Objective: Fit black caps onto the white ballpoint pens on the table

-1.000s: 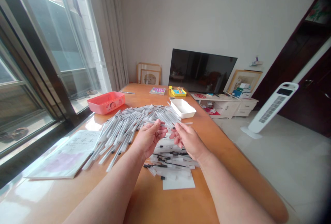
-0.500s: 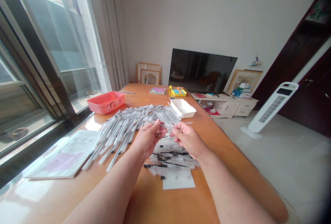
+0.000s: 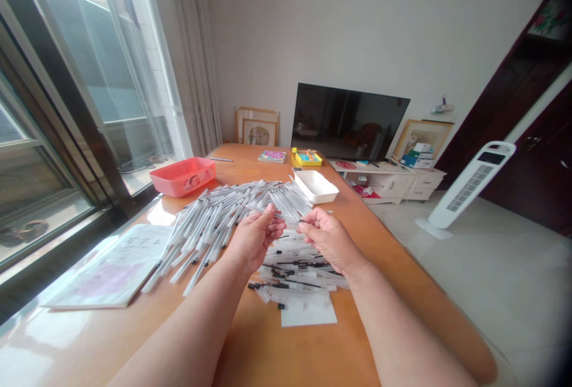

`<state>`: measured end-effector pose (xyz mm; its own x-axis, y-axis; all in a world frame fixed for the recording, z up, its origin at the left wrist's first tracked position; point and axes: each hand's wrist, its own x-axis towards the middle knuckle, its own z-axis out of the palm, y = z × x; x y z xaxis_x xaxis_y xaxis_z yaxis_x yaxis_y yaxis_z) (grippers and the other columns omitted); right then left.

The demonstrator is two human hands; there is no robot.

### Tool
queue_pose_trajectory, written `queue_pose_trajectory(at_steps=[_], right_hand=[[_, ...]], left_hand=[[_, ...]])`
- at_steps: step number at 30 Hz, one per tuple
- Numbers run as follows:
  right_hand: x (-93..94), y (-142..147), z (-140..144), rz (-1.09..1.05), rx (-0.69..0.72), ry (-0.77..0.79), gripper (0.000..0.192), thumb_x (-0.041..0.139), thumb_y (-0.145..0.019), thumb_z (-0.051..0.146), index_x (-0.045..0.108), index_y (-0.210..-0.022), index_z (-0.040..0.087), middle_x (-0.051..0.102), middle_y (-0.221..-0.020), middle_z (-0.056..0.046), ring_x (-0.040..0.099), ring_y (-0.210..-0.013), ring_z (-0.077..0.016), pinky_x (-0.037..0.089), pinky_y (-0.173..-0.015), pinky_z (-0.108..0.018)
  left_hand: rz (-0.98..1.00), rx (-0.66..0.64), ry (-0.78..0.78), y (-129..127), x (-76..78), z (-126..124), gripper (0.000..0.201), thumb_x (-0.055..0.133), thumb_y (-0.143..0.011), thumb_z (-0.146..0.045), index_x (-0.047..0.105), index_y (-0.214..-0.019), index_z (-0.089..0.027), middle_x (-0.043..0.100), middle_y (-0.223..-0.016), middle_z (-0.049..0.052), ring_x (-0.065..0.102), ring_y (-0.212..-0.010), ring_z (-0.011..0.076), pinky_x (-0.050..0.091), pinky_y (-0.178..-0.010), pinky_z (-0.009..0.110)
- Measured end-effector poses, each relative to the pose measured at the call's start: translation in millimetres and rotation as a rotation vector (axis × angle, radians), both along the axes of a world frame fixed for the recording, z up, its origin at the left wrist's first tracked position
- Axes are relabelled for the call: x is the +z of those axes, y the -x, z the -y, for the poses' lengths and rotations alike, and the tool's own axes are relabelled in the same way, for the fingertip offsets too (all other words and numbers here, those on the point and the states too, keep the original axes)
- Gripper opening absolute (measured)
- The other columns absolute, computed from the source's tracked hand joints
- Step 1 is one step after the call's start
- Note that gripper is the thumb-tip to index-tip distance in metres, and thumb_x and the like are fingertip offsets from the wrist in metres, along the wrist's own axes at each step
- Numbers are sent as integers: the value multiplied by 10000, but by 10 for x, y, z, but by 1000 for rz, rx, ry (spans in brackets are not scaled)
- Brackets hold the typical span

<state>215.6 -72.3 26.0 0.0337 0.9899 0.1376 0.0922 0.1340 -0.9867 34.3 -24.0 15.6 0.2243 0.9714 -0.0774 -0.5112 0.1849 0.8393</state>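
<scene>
Clear plastic pen barrel (image 3: 286,218) at frame centre is pinched between left hand (image 3: 254,238) and right hand (image 3: 326,239), fingers closed on it.

Daylight streaming through window (image 3: 67,77) left of hands; television (image 3: 348,122) standing beyond; tower fan (image 3: 469,187) sitting right.

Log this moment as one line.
left hand: holds pen barrel | right hand: pinches thin refill | under hands: pen parts on paper | beyond: barrel pile
</scene>
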Motion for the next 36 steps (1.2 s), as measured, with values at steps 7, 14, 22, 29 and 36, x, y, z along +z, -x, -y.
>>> queue_pose_trajectory(at_steps=[7,14,22,29,36], right_hand=[[-139,-124,-133,224,-129,-23,253,697,-812,377,688,-976,184,681,-816,-21,609,-698,-164,489,-658,-293],[-196,-49,-132,460,-69,-315,311,657,-907,393,729,-1184,273,723,-1144,-62,649,-1028,-240,498,-916,-379],[-214,-43,-121,675,-123,-374,91,666,-901,304,746,-936,278,735,-939,-45,632,-960,-255,475,-860,-365],[-277,-93,-169,712,-170,-270,139,668,-885,363,738,-972,280,718,-983,-54,655,-926,-240,487,-860,-358],[-362,-200,-245,660,-159,-189,198,605,-886,264,722,-1046,265,741,-1042,-52,670,-973,-232,501,-847,-344]], left_hand=[[-20,76,8,43,25,-27,261,748,-875,-359,643,-866,-121,706,-766,79,672,-648,110,562,-642,212],[-229,41,-140,-37,-29,40,377,802,-784,-480,703,-862,-125,716,-783,76,665,-702,146,543,-710,278],[-357,85,-344,-30,16,80,362,805,-771,-472,740,-925,-151,732,-957,74,638,-770,143,511,-734,275],[-370,145,-378,41,120,82,426,748,-821,-524,744,-1013,-143,716,-826,62,636,-765,162,514,-772,296],[-244,341,-405,213,220,21,408,746,-819,-538,725,-987,-166,708,-835,45,646,-782,151,508,-744,266]])
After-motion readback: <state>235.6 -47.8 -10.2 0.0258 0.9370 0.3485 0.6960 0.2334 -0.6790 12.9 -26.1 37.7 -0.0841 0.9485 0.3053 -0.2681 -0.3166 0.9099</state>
